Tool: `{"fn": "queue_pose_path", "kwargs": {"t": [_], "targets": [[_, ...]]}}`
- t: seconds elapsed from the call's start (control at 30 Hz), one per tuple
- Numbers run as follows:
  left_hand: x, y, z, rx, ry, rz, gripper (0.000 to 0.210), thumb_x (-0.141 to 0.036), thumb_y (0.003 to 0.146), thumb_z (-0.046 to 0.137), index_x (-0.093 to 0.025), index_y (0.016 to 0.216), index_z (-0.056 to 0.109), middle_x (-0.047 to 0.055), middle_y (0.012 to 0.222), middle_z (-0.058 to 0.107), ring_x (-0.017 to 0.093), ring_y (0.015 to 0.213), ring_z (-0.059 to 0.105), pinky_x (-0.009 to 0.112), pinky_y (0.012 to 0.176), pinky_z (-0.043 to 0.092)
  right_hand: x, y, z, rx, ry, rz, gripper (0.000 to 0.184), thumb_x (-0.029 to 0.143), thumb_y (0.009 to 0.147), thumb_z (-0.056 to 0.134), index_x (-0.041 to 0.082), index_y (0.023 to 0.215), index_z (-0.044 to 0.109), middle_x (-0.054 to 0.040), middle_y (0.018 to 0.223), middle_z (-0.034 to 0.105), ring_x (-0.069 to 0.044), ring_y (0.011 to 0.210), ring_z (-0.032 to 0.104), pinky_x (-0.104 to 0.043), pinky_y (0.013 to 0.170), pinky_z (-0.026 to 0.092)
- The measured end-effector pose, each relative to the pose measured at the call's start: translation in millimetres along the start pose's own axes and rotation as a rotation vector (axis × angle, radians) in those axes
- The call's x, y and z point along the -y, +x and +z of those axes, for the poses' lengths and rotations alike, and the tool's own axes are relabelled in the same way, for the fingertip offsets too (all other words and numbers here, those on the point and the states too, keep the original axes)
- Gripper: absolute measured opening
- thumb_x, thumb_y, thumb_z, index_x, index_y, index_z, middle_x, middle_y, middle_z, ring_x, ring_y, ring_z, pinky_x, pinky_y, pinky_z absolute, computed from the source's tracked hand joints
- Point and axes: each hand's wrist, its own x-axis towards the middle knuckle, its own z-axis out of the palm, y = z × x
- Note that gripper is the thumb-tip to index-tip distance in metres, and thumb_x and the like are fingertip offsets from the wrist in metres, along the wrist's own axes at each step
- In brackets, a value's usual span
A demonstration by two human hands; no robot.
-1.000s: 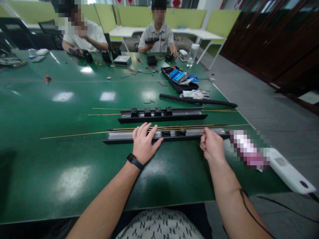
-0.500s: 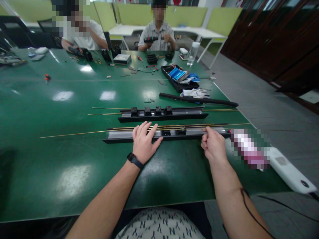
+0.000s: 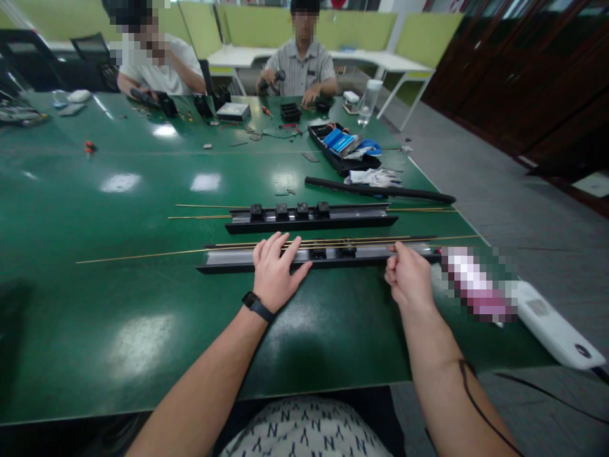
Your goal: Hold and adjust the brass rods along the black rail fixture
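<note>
In the head view, my left hand [image 3: 277,270] lies open with fingers spread over the near black-edged channel [image 3: 228,259], across its left half. Several thin brass rods [image 3: 143,257] run lengthwise along this channel and stick out past its ends. Between my hands, small black blocks [image 3: 347,249] sit in the channel under the rods. My right hand [image 3: 410,274] is closed at the channel's right part, with thumb and index finger pinched on a brass rod; the rest of its fingers are curled in.
Behind lies a second channel [image 3: 311,224] with several black blocks and rods. Farther back are a black foam strip [image 3: 375,189], white gloves [image 3: 373,178] and a black tray [image 3: 328,152] of blue packets. A white power strip [image 3: 556,327] is at right. Two people sit across the table.
My hands and the rods stay practically still. Across the table, one person has lowered a hand to the tabletop and shifted the power tool left.
</note>
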Motion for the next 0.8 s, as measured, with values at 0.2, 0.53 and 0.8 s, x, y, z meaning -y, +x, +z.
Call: {"fn": "queue_pose_path", "kwargs": {"t": [0.2,0.53,0.8], "targets": [[-0.9,0.4,-0.9,-0.001,0.000,-0.007,0.050,-0.050,0.093,0.065,-0.027,0.137,0.063,0.011,0.143,0.062,0.030,0.141,0.049,0.050,0.120,0.026,-0.9,3.5,-1.9,-0.014,0.003,-0.002,0.022,0.037,0.084,0.072,0.018,0.079,0.062,0.0080,0.042,0.046,-0.006,0.026,0.029,-0.017,0.025,0.018],[-1.5,0.4,-1.7,-0.001,-0.009,-0.015,0.049,-0.050,0.093,0.065,-0.028,0.137,0.063,0.011,0.142,0.062,0.031,0.141,0.049,0.051,0.120,0.026,-7.0,-1.6,-0.3,0.132,-0.019,0.014,0.029,0.044,0.082,0.076,0.016,0.083,0.067,0.0076,0.043,0.047,-0.005,0.027,0.030,-0.016,0.026,0.018],[-1.2,0.4,-1.4,-0.001,-0.007,-0.014,0.049,-0.050,0.092,0.066,-0.028,0.136,0.063,0.011,0.142,0.062,0.031,0.140,0.049,0.051,0.119,0.026,-2.1,0.3,-1.1,0.054,0.010,0.027,0.024,0.038,0.083,0.074,0.016,0.081,0.066,0.0077,0.041,0.047,-0.005,0.026,0.030,-0.016,0.026,0.018]]}}
